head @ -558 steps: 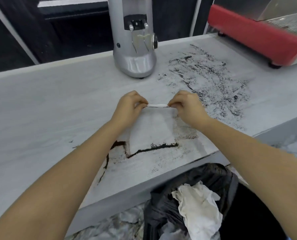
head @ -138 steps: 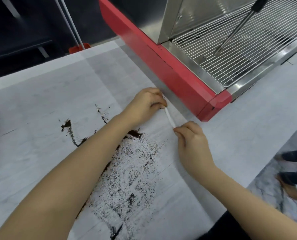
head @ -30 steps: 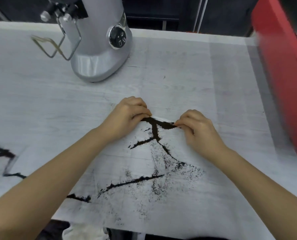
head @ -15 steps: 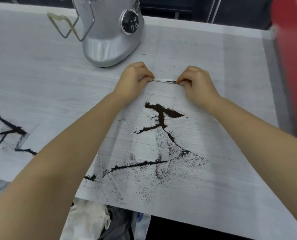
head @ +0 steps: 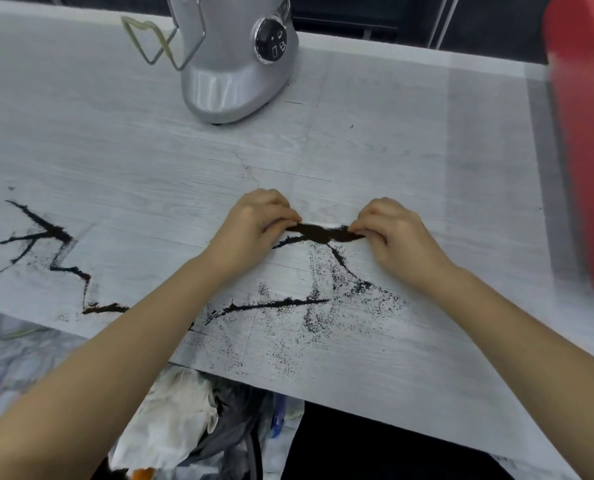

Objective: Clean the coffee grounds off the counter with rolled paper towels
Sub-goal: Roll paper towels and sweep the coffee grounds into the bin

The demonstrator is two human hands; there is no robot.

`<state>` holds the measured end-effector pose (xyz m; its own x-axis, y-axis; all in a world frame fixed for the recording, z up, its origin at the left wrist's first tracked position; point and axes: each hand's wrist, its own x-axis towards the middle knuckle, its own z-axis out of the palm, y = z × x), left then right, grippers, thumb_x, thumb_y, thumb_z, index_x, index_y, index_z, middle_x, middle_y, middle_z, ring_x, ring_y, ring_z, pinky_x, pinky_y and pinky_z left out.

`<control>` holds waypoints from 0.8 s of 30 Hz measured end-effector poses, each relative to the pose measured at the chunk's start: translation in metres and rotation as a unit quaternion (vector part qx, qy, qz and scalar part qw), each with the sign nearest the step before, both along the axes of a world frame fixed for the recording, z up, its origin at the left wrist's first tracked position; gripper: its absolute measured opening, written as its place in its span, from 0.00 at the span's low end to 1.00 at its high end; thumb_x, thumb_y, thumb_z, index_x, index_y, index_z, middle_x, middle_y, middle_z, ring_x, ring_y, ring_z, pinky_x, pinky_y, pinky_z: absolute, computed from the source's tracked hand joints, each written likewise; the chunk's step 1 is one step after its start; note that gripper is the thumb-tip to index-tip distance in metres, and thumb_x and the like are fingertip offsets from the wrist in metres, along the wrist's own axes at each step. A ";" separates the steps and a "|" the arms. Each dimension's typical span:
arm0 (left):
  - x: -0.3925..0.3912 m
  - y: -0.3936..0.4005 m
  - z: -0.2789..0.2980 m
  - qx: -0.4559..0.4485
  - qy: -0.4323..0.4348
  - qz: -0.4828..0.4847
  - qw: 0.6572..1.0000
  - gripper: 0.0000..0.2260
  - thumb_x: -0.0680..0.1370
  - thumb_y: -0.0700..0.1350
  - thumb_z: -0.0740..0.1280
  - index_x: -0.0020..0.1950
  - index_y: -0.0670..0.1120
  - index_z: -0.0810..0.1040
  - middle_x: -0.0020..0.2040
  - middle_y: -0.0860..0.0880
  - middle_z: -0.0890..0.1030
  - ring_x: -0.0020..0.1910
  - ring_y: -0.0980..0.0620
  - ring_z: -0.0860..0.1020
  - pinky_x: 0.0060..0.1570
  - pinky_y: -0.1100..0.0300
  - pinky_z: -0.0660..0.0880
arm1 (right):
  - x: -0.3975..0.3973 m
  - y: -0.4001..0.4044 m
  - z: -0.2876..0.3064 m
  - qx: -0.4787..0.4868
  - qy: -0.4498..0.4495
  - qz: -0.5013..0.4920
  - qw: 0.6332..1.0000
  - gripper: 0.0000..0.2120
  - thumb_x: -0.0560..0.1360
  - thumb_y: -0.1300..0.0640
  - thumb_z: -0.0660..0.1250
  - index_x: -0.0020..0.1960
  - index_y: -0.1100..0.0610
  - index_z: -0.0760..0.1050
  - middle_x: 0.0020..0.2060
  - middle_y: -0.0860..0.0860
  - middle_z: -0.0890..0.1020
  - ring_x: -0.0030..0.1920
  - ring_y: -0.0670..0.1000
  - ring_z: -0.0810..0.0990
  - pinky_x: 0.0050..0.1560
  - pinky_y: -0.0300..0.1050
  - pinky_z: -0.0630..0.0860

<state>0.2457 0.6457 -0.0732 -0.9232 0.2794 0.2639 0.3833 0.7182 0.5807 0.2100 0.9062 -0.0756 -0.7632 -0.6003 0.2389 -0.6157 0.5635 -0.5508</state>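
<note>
A thin rolled paper towel (head: 333,225) lies stretched across the pale wood-grain counter (head: 115,150). My left hand (head: 257,220) pinches its left end and my right hand (head: 392,230) pinches its right end. A dark ridge of coffee grounds (head: 323,233) is piled against the near side of the roll and hides most of it. More grounds lie in thin lines (head: 271,306) and loose specks (head: 357,306) nearer the counter's front edge. Another zigzag of grounds (head: 56,258) marks the counter at the left.
A silver coffee grinder (head: 233,53) stands at the back, centre-left. A red espresso machine (head: 586,133) fills the right edge. Below the counter's front edge sits a black bin bag holding crumpled white paper (head: 174,420).
Both hands have dragged the roll toward me across the counter. It now pushes the dark pile of grounds that lay in front of it half a second ago.
</note>
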 end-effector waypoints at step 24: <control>0.039 -0.002 -0.001 0.025 0.000 0.031 0.999 0.07 0.78 0.44 0.69 0.51 0.44 0.86 0.47 0.51 0.81 0.47 0.52 0.78 0.50 0.52 0.75 | 0.025 -0.003 0.006 -0.018 -0.025 0.004 1.000 0.09 0.74 0.70 0.67 0.50 0.61 0.82 0.44 0.50 0.79 0.47 0.50 0.77 0.48 0.42 0.75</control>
<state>0.2842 0.6441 -0.0739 -0.9384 0.2088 0.2753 0.3390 0.7105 0.6167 0.2354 0.9029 -0.0695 -0.7700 -0.5977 0.2232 -0.5915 0.5378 -0.6007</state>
